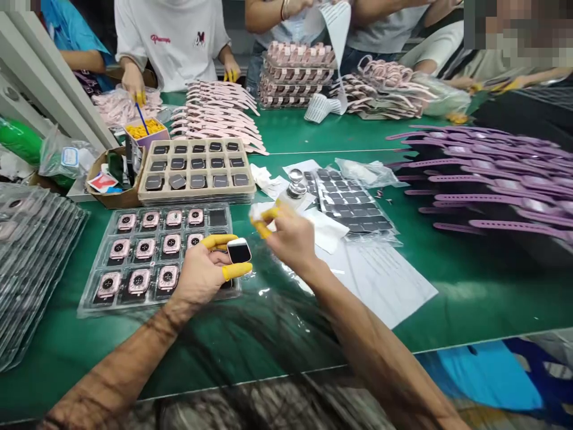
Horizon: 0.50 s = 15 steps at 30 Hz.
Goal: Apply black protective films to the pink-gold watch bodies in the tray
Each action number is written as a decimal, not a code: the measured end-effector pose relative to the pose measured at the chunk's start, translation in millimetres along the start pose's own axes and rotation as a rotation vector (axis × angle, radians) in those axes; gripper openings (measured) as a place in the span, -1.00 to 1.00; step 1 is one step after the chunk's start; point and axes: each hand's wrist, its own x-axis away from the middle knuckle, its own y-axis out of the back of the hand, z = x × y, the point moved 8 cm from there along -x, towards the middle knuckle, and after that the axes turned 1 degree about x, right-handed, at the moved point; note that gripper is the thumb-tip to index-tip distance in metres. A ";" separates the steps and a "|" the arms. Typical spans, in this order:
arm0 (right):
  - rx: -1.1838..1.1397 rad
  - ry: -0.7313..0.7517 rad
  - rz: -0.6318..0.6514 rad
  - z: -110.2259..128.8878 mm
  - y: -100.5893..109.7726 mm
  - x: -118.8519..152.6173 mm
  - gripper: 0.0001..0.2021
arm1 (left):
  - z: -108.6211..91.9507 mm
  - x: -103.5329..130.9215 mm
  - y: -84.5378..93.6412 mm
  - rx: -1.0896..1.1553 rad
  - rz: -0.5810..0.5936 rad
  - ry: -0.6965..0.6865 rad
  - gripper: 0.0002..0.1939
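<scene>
My left hand (199,272), with yellow finger cots, grips a smartwatch case (239,251) by its edges, dark screen facing up. Just to the right, my right hand (292,237) is raised and slightly blurred, also in yellow finger cots. Its fingers pinch a small white wipe (255,214), apart from the watch. Beneath and left of my left hand lies a clear plastic tray (96,261) holding several pink watch cases, backs up. A metal-topped bottle (296,184) stands behind my right hand, and white wipes (328,230) lie beside it.
Behind the tray sits a beige compartment tray (197,189) of dark square pieces. Stacked clear trays (31,269) are at left; purple-strapped watches (501,179) lie right. Dark square film sheets (353,206) and printed paper (389,286) cover mid-table. Co-workers' hands (134,83) work across the table.
</scene>
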 end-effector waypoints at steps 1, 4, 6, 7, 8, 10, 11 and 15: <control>0.044 -0.045 -0.075 -4.6 5.0 -3.4 -0.80 | -2.0 0.7 -2.0 0.047 0.017 -0.007 -0.25; 0.101 -0.133 -0.109 -14.5 8.4 -12.8 -0.81 | -12.4 3.3 -5.2 0.161 0.047 -0.072 -0.23; 0.103 -0.133 -0.019 -22.7 12.3 -18.0 -0.87 | -17.8 4.5 -3.6 0.179 0.037 -0.113 -0.24; 0.114 -0.152 -0.005 -31.8 22.5 -19.5 -0.88 | -19.1 4.7 -2.1 0.176 0.027 -0.123 -0.24; 0.138 -0.193 -0.026 -45.3 39.8 -20.4 -0.85 | -19.7 4.6 -0.7 0.171 0.018 -0.129 -0.25; 0.259 -0.394 -0.158 -87.7 92.8 -17.0 -0.76 | -19.3 3.6 2.1 0.162 0.001 -0.135 -0.23; 0.318 -0.475 -0.210 -109.0 120.3 -14.3 -0.70 | -18.7 2.8 3.0 0.157 -0.006 -0.137 -0.22; 0.425 -0.598 -0.268 -175.4 194.1 -8.5 -0.56 | -16.1 -1.3 4.3 0.130 -0.018 -0.136 -0.21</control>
